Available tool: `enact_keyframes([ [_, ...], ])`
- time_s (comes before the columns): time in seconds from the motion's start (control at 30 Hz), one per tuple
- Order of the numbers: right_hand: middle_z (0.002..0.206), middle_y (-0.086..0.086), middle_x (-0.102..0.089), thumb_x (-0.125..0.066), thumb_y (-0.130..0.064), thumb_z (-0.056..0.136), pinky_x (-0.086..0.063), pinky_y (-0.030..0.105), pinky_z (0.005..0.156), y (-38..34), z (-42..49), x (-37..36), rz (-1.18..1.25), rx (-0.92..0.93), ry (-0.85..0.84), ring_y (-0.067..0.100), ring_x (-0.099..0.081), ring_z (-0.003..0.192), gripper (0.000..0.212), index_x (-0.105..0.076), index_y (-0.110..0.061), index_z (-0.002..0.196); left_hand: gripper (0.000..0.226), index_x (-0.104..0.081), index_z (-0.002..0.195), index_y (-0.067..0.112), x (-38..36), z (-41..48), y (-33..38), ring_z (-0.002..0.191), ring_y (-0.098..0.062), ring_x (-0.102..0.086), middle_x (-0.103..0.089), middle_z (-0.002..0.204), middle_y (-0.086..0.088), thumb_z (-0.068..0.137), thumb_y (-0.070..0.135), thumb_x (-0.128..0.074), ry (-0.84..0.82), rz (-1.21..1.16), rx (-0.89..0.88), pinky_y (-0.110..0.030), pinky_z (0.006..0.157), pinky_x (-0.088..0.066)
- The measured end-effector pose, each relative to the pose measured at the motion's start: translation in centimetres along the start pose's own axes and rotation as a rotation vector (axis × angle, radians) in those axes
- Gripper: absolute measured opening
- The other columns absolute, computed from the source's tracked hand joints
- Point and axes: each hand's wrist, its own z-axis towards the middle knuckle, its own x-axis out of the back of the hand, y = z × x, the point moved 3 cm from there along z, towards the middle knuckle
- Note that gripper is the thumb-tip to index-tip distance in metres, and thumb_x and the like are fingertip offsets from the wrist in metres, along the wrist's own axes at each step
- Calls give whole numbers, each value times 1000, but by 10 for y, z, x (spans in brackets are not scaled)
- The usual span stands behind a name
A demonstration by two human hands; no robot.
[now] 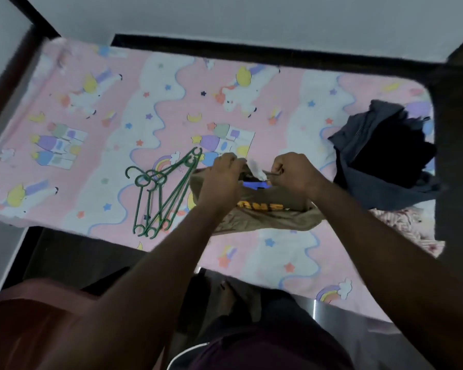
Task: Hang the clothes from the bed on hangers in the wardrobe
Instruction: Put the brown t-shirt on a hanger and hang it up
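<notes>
A brown T-shirt with orange lettering lies on the bed in front of me. My left hand grips its collar on the left side. At the right side of the collar my right hand pinches the fabric, with a white label showing between the hands. Several green plastic hangers lie in a stack just left of the shirt, their hooks pointing away from me. A heap of dark grey and black clothes sits at the right end of the bed.
The bed carries a pink cartoon-print sheet and has a dark frame against a pale wall. A pink patterned cloth lies under the dark heap. A dark upright panel stands at the right edge.
</notes>
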Motion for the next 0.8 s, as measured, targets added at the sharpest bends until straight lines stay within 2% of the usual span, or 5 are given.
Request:
enact_keyframes([
  [0.1, 74, 4, -67, -75, -10, 75, -39, 27, 56, -43, -18, 32, -36, 72, 40, 8, -52, 61, 11, -67, -4, 73, 89, -18, 154, 15, 38, -5, -5, 146, -33, -15, -19, 157, -17, 83, 31, -69, 68, 177, -3, -56, 116, -15],
  [0.17, 73, 3, -66, -76, -11, 74, -39, 26, 56, -70, -30, 53, -80, 112, 86, 5, -51, 60, 12, -67, -4, 75, 103, -5, 155, 17, 65, -4, -14, 146, -29, -18, -22, 157, -14, 81, 44, -70, -26, 242, 31, -53, 117, -11],
  [0.3, 70, -1, -62, -83, -15, 71, -35, 10, 51, -111, -51, 91, -66, 141, 166, 5, -50, 61, 19, -68, -4, 75, 66, -48, 135, 19, 108, -5, -40, 113, -31, -56, -61, 118, -10, 77, 38, -75, -207, 106, 108, -36, 88, -43],
  [0.47, 76, 6, -67, -84, -17, 71, -35, 12, 51, -146, -78, 122, -105, 181, 241, 7, -52, 62, 19, -69, -6, 76, 11, -63, 91, 16, 146, -23, -35, 88, -27, -58, -65, 92, -8, 88, 27, -62, -121, 112, -68, -28, 66, -34],
  [0.8, 94, 0, -74, -76, -20, 85, -54, 44, 90, -133, -142, 169, 234, 219, 388, 20, -69, 96, 15, -73, -22, 99, 14, -64, 91, 20, 196, -47, -21, 80, -18, -51, -58, 77, 6, 88, 34, -66, 86, 74, -299, -28, 60, -31],
])
